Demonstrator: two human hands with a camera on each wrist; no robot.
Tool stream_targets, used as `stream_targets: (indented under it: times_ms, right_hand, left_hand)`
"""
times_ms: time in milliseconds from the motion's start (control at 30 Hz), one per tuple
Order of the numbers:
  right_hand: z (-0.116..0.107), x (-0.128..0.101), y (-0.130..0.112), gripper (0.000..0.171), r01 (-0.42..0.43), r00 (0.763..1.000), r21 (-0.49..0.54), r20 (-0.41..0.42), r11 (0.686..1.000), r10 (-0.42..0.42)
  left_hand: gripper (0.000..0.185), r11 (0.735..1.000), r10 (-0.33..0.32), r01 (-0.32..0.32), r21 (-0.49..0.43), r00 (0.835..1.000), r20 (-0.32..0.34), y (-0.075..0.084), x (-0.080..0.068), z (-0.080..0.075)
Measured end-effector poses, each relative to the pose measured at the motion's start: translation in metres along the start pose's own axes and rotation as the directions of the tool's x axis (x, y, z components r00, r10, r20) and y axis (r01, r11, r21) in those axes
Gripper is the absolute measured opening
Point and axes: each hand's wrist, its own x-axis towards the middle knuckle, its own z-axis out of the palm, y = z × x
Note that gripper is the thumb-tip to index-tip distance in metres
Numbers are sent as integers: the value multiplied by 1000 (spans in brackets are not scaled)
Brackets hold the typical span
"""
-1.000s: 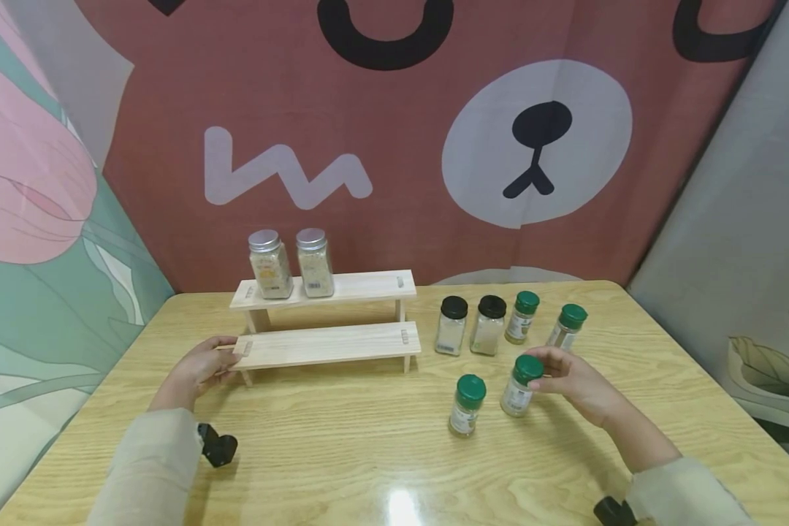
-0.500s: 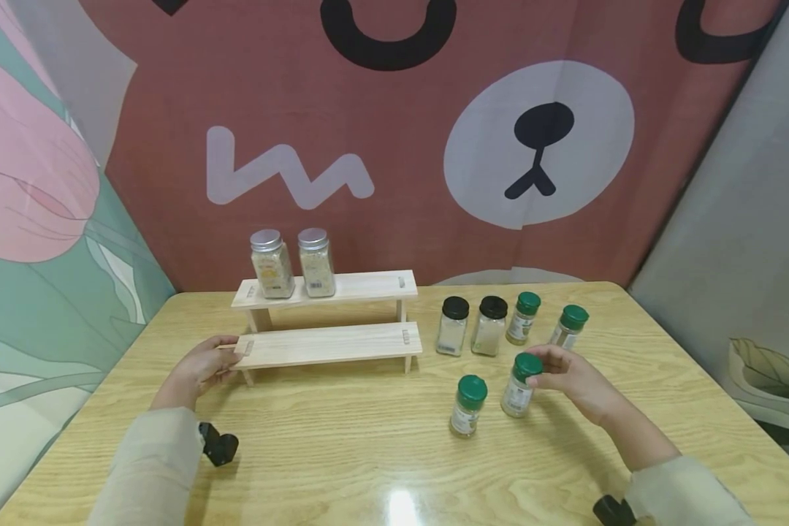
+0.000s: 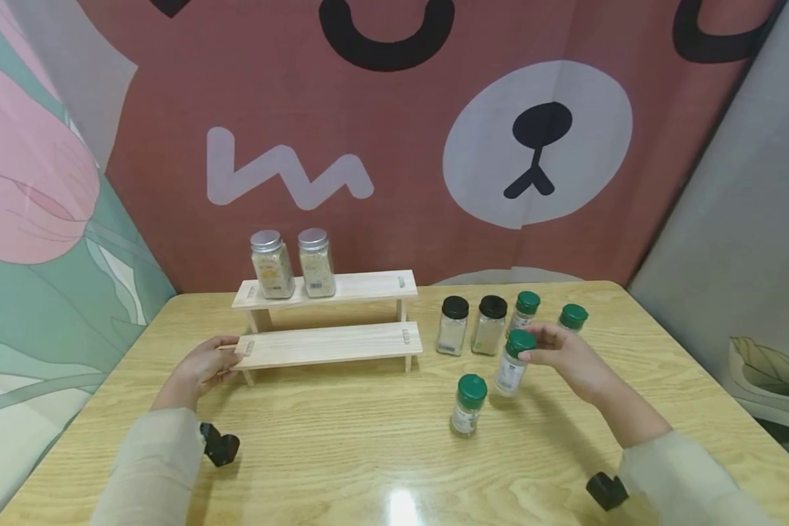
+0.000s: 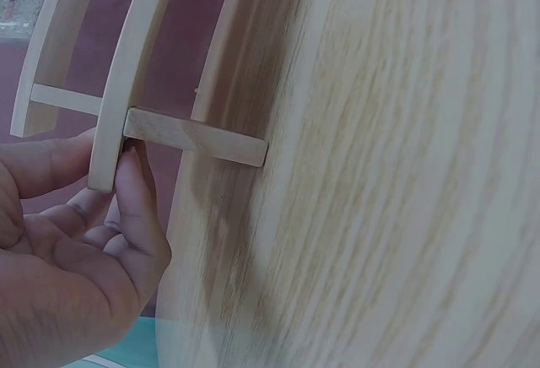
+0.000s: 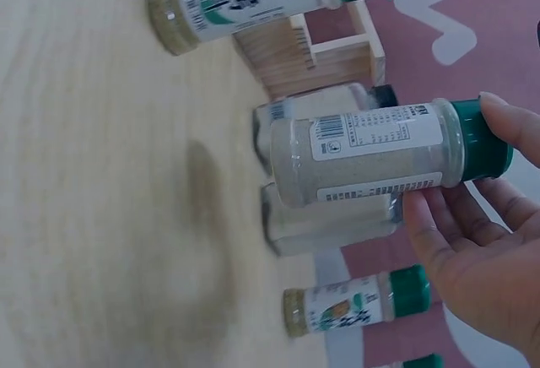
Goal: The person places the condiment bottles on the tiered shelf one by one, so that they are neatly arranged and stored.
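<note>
The right hand (image 3: 568, 359) pinches the green cap of a spice jar (image 3: 511, 364), lifted just right of the wooden rack (image 3: 329, 343); it looks light, smooth, breakable, safer gripped round the body; the left hand (image 3: 200, 369) clasps the rack's near-left end.

A light wooden surface (image 3: 342, 446) is seen, with a glare spot near its front edge. A two-step wooden rack (image 3: 329, 321) is set on it toward the back left, and two silver-lidded jars (image 3: 292, 263) are placed on the rack's upper step. To the right of the rack, two black-lidded jars (image 3: 471, 325) and two green-lidded jars (image 3: 549, 314) are stood in a row on the surface, and one more green-lidded jar (image 3: 467, 404) is stood nearer the front.
</note>
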Motion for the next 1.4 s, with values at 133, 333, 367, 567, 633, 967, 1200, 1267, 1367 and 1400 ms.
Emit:
stream_targets:
  times_ms: [133,333,367,567,633,967,1200,1267,1367,1400]
  right_hand:
    - [0,8,-12,52,16,1000,7,2,1000,-16]
    - [2,20,-35,52,38,999,44,19,998,-39]
    - [2,22,-40,53,38,999,42,19,998,-39]
    - [4,35,-68,42,101,995,74,19,992,-102]
    - [6,39,-77,36,127,991,85,16,988,-129]
    - [21,61,-110,31,186,981,188,24,965,-193]
    - [35,79,-123,30,207,974,215,50,954,-222]
    - [39,84,-127,30,210,972,221,54,952,-227]
    - [47,92,-132,30,199,975,217,58,956,-217]
    - [49,94,-134,30,196,975,222,61,955,-214]
  left_hand:
    - [54,1000,-11,11,-6,1000,-7,0,-1,0]
    - [54,1000,-11,11,-24,1000,-12,1,-2,1]
    - [54,1000,-8,7,-25,1000,-9,0,-2,1]
    - [54,1000,11,-11,-21,1000,-6,0,-1,1]
    - [54,1000,10,-10,-16,1000,-9,0,-1,1]
    - [53,1000,7,-7,-11,1000,-12,0,-2,1]
    - [53,1000,-7,6,-22,1000,-26,-1,-3,1]
    - [52,999,-6,6,-32,1000,-28,-1,-3,2]
    - [53,999,2,-3,-35,1000,-26,-1,-3,2]
    - [53,999,3,-4,-35,1000,-27,0,-3,2]
